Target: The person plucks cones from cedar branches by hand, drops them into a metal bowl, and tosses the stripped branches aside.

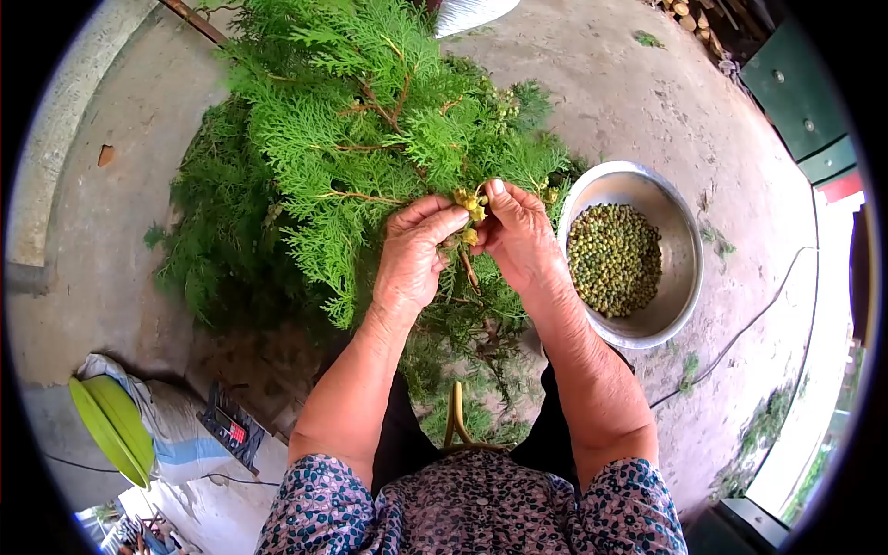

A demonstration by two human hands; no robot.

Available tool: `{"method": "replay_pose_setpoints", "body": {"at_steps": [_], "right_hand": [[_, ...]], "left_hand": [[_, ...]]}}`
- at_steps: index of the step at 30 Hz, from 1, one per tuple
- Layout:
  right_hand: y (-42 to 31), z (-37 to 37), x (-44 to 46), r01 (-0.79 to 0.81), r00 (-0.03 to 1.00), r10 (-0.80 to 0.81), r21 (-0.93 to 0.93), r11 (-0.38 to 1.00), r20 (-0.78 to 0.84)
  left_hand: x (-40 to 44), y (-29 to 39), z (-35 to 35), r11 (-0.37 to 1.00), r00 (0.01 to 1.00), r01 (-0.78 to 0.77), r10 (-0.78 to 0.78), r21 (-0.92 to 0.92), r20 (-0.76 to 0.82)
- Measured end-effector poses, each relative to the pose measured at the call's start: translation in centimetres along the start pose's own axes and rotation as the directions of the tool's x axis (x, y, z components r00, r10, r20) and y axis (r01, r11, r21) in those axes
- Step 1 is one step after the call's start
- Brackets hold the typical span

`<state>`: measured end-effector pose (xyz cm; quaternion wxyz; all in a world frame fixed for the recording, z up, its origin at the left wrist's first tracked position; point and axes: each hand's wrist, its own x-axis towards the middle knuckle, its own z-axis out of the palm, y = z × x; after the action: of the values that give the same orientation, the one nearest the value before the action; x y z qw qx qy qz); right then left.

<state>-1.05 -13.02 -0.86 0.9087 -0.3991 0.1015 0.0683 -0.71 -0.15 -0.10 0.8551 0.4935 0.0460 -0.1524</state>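
Yellow-green seed cones (472,205) sit in a small cluster between my two hands, above a heap of cut evergreen branches (361,148) with flat, feathery leaves. My left hand (413,242) pinches the cluster from the left, thumb and forefinger pressed together. On the other side, my right hand (518,231) grips it with the thumb on top; its other fingers are partly hidden. Just right of my right hand stands a metal basin (683,250), its bottom covered with many small green and yellowish cones (613,259).
A lime-green basin (111,430) leans by a sack (185,435) at the lower left, near a dark tray holding a red item (238,433). A cable (758,314) runs along the concrete floor at right. Stacked firewood (689,17) and a green metal panel (795,88) are at upper right.
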Motion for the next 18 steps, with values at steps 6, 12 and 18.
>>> {"method": "replay_pose_setpoints", "body": {"at_steps": [6, 12, 18], "right_hand": [[-0.4, -0.3, -0.1, -0.113, 0.993, 0.114, 0.095, 0.989, -0.007], [-1.2, -0.8, 0.4, 0.051, 0.995, -0.034, 0.165, 0.985, -0.098], [-1.2, 0.0, -0.4, 0.081, 0.995, -0.086, -0.110, 0.991, -0.044]], "left_hand": [[0.0, 0.2, 0.3, 0.999, 0.999, 0.025, -0.026, 0.020, 0.047], [0.0, 0.0, 0.2, 0.984, 0.997, -0.063, 0.068, 0.168, -0.021], [-0.1, 0.2, 0.7, 0.958, 0.990, -0.061, 0.093, 0.280, -0.105]]}}
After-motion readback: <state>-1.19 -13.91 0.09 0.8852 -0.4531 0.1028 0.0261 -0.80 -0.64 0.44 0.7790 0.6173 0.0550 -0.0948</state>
